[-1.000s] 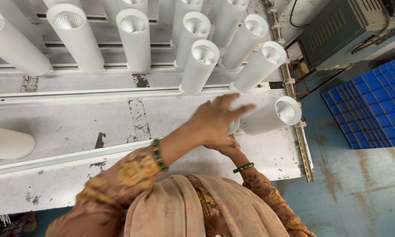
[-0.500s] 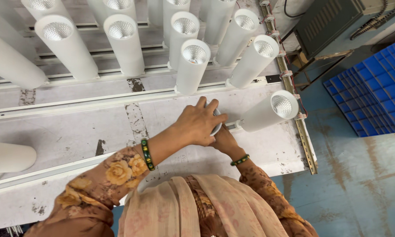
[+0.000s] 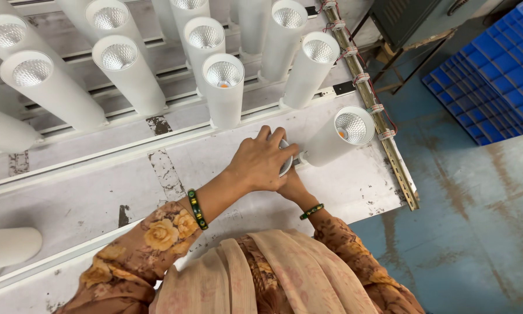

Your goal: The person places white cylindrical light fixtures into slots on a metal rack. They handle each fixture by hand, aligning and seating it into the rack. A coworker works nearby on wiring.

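The round white lamp part (image 3: 285, 157) sits under both hands on the tabletop, close to its right edge, and only a curved sliver of its rim shows past the fingers.

The white tabletop (image 3: 87, 192) is scuffed, with dark chipped patches and raised rails running across it. Rows of white cylinder lamps (image 3: 127, 72) stand on the rails, their ribbed reflectors facing the camera. A stack of blue plastic crates (image 3: 494, 75) stands on the floor to the right, well apart from the work. A perforated metal rail with bundled wires (image 3: 369, 99) runs along the right edge of the tabletop. 1 more lamp, the tilted cylinder lamp (image 3: 334, 136), is just beside the hands.

The left hand (image 3: 260, 163) lies over the part, fingers curled around its rim. The right hand (image 3: 291, 185) is mostly hidden beneath the left; it seems to grasp the same part from below, though I cannot tell for sure. Each wrist wears a green bangle (image 3: 195, 208).
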A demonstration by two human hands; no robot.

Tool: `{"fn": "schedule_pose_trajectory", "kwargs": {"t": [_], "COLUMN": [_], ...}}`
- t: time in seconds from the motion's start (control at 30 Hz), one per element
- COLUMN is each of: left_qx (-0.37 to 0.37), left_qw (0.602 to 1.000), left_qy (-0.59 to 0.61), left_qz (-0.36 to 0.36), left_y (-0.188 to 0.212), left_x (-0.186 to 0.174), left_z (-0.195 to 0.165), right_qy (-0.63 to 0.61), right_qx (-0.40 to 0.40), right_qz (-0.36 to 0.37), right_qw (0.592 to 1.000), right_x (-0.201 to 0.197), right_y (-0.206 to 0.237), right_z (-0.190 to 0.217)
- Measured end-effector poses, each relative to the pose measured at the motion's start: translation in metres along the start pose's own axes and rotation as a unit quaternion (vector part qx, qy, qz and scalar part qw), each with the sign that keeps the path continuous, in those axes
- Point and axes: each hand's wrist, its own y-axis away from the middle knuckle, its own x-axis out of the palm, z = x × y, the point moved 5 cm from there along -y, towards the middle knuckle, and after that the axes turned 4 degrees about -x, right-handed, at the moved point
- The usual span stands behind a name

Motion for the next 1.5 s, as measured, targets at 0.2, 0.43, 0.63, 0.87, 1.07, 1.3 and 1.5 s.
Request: {"fn": "schedule_pose_trajectory", "kwargs": {"t": [0.2,0.43,0.63,0.87,1.07,1.3,1.5], "left_qx": [-0.005,0.005,0.008,0.009,0.000,0.000,-0.005], "left_qw": [1.000,1.000,0.999,0.998,0.997,0.997,0.976], "left_qy": [-0.009,0.015,0.027,0.027,0.044,0.045,0.097], "left_qz": [0.002,-0.022,-0.041,-0.055,-0.065,-0.061,-0.193], "left_y": [0.001,0.008,0.008,0.008,0.004,0.003,0.040], "left_x": [-0.001,0.000,-0.003,-0.004,-0.001,0.000,-0.016], "left_z": [0.007,0.004,0.007,0.009,0.008,0.010,0.037], "right_qy": [0.023,-0.046,-0.036,-0.010,0.237,0.351,0.314], "right_qx": [0.027,-0.038,-0.050,-0.088,-0.065,0.020,-0.036], "right_qz": [0.028,0.037,0.019,-0.080,-0.176,-0.190,-0.157], "right_qw": [0.999,0.998,0.998,0.993,0.953,0.917,0.936], "right_x": [0.008,0.013,0.008,0.001,0.016,0.024,0.014], "right_y": [-0.014,-0.020,-0.021,-0.011,0.017,0.022,0.022], "right_z": [-0.016,-0.028,-0.020,-0.009,-0.014,-0.043,-0.049]}}
